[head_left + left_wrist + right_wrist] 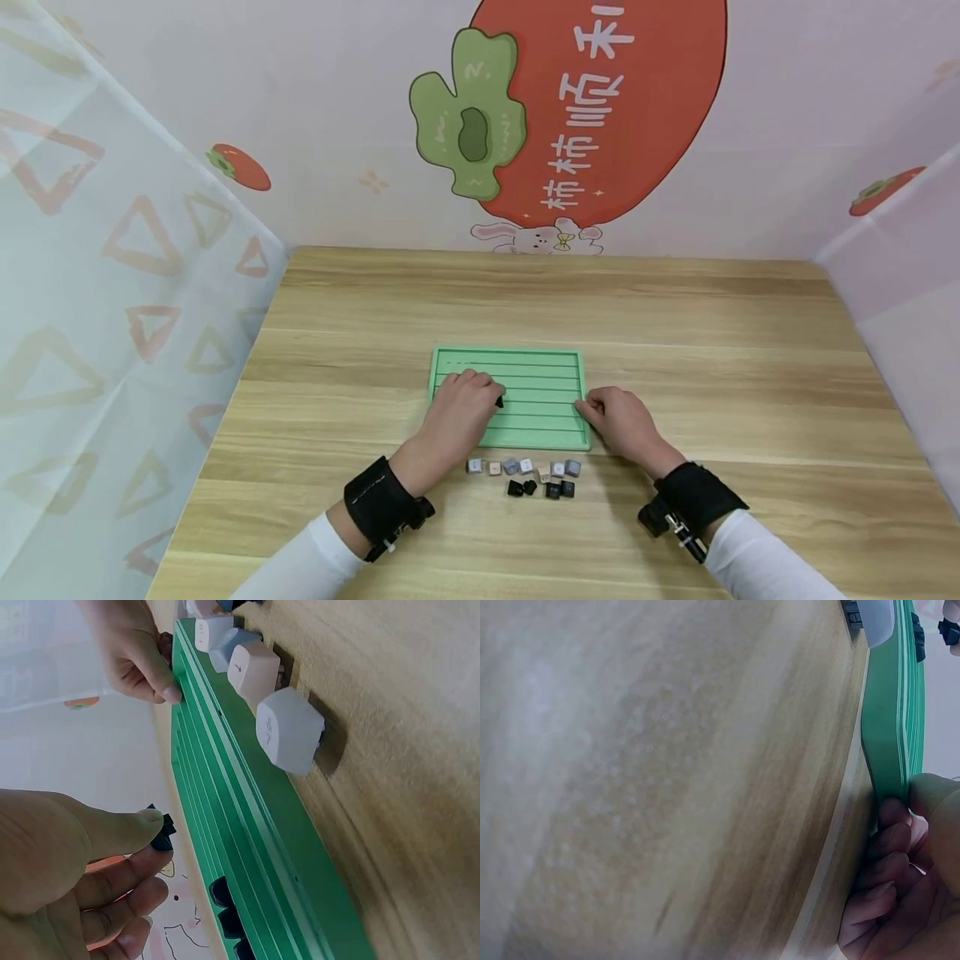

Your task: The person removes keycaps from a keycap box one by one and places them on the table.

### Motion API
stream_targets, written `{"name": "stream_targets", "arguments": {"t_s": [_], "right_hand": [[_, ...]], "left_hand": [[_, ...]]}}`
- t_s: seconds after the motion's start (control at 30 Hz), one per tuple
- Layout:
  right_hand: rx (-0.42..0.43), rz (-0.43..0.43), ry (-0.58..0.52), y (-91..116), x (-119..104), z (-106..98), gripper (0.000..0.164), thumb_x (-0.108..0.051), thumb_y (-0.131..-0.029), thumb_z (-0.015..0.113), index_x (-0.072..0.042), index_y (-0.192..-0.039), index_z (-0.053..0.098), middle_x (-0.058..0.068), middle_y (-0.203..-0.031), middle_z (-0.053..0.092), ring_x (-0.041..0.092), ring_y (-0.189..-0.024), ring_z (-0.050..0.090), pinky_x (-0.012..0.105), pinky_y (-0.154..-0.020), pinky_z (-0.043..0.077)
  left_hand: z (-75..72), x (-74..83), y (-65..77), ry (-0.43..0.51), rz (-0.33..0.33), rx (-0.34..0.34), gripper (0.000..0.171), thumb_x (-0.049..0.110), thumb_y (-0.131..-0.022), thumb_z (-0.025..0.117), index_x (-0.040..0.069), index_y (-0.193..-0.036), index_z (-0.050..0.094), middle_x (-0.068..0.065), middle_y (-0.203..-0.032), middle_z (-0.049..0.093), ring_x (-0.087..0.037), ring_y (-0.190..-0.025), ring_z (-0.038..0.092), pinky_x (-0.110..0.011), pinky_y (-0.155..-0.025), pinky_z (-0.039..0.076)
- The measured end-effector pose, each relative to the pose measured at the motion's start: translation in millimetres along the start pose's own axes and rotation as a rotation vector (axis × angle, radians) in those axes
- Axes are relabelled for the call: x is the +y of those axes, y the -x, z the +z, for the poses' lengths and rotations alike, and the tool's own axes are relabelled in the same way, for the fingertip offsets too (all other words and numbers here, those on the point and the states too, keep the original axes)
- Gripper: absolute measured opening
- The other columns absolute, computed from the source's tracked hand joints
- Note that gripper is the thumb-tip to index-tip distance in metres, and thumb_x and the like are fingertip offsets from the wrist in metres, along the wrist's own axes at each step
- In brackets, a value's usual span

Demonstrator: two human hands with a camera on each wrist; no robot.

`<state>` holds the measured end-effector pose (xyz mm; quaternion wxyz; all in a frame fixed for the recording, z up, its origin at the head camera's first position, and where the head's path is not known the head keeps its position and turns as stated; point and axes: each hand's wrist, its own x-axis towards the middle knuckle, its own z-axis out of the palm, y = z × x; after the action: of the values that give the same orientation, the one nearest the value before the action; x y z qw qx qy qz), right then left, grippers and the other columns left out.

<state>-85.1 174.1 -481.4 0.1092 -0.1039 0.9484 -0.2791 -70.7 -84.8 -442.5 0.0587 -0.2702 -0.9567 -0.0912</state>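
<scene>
Between thumb and index finger, my left hand (459,417) pinches a small black keycap (163,832), raised above the green grooved tray (532,440). My right hand (626,423) holds the tray's right edge; its thumb lies on the rim and its fingers are curled against the side. Several black keycaps (231,922) sit in a groove of the tray, hidden behind the left hand in the head view. In front of the tray stands a row of white, grey and beige keycaps (526,466). Nearer me lie a few loose black keycaps (515,488).
The tray rests on a wood-grain table (697,333). A printed backdrop (337,100) with a large red fruit rises behind the table, and patterned sheets (97,275) hang at both sides. Each wrist wears a black strap (381,502) with a camera.
</scene>
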Motion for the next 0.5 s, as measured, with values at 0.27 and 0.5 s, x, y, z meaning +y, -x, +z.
{"name": "stream_targets", "arguments": {"t_s": [0.27,0.5], "right_hand": [[-0.001,-0.004,0.001,-0.2,1.0,1.3,0.040,-0.029,-0.093,0.055,-0.014,-0.057,0.044,-0.005,-0.050,0.034,0.012,-0.045,0.035,0.027,-0.049,0.028],[-0.001,0.001,-0.001,-0.2,1.8,1.5,0.041,-0.029,-0.093,0.055,-0.014,-0.057,0.044,-0.005,-0.049,0.034,0.012,-0.045,0.035,0.027,-0.049,0.028]], "left_hand": [[3.0,2.0,12.1,0.000,-0.003,0.008,0.018,0.020,-0.079,0.072,0.015,-0.096,0.072,0.001,-0.093,0.067,-0.018,-0.085,0.057,-0.031,-0.068,0.043],[1.8,3.4,17.4,0.003,0.001,0.007,0.021,0.021,-0.079,0.072,0.015,-0.099,0.072,0.002,-0.098,0.068,-0.017,-0.090,0.058,-0.032,-0.073,0.044]]}}
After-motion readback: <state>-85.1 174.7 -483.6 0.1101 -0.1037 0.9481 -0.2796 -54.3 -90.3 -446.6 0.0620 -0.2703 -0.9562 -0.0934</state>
